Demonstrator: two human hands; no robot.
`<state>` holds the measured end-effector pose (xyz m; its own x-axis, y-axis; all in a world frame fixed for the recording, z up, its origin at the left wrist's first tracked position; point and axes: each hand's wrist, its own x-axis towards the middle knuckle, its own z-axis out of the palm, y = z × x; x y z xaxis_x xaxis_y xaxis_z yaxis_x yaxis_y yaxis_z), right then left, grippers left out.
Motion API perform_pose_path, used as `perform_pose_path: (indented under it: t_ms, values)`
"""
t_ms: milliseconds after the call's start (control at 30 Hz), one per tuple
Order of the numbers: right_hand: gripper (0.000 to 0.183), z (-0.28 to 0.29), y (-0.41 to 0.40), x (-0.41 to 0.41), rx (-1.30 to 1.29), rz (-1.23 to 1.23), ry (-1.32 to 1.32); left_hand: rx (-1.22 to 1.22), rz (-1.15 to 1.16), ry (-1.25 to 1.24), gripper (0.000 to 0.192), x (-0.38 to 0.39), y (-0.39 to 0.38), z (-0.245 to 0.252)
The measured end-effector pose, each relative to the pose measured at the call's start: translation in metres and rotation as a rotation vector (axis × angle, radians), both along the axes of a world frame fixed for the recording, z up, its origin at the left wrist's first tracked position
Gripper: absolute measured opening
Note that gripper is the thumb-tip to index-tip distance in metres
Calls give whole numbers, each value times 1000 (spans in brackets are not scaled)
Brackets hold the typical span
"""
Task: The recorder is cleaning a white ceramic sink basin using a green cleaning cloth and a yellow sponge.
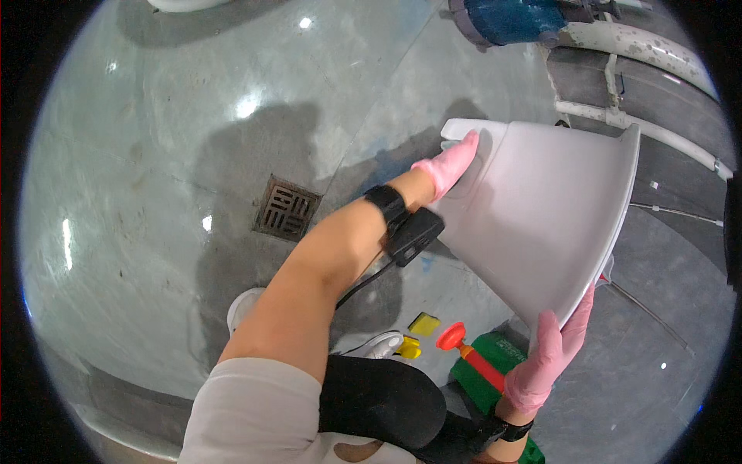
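A large white, glossy fixture part (533, 197), shaped like a curved shell with a raised rim, is tilted in front of me. My left hand (451, 166), in a pink glove, grips its narrower left end, with some fingers hidden. Lower down, my right hand (548, 359), gloved in pink too, holds the rim of the bottom corner between thumb and fingers. A red plunger (478, 365) lies left of my right wrist, across a green object (504, 345) bearing writing. Near the plunger cup is a yellow-green sponge (424, 324).
A metal floor drain (287, 207) is set in the grey floor on my left. White pipes (649, 130) run at the right, below a blue cylindrical fitting (510, 22). A thin metal rod (649, 316) lies right of the white part, and a yellow object (409, 348) sits by my shoe.
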<state>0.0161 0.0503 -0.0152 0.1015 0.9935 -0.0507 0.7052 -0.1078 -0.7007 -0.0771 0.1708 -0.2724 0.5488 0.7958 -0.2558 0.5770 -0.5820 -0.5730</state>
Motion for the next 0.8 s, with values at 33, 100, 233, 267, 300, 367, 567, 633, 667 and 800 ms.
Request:
perform_pose_path:
  t_ms: [33, 100, 233, 267, 300, 367, 567, 633, 667, 800]
  values:
    - [78, 0, 0, 1, -5, 23, 8, 234, -1, 74, 60, 4, -7, -9]
    - [78, 1, 0, 0, 2, 20, 23, 445, -278, 711, 57, 25, -11, -19]
    - [78, 4, -1, -4, 9, -5, -3, 913, -1117, 2642, 52, 51, -16, -34]
    - [78, 5, -1, -4, 14, -6, -4, 816, -1079, 2627, 51, 53, -16, -38]
    - [78, 4, -2, -5, 2, -1, 7, 711, -1055, 2613, 50, 53, -19, -46]
    - [78, 4, -1, -3, -2, -1, 12, 579, -952, 2617, 49, 59, -20, -60]
    - [72, 4, -2, -8, -8, 21, 22, 519, -627, 2109, 47, 30, -57, -77]
    - [72, 5, 1, -1, 8, 77, 33, 591, -665, 1950, 44, 16, -63, -62]
    - [72, 7, 1, -2, 19, 73, 29, 625, -490, 1948, 41, 12, -68, -59]
    - [77, 6, 1, -2, -17, 54, 45, 648, -154, 1454, 32, 31, -80, -60]
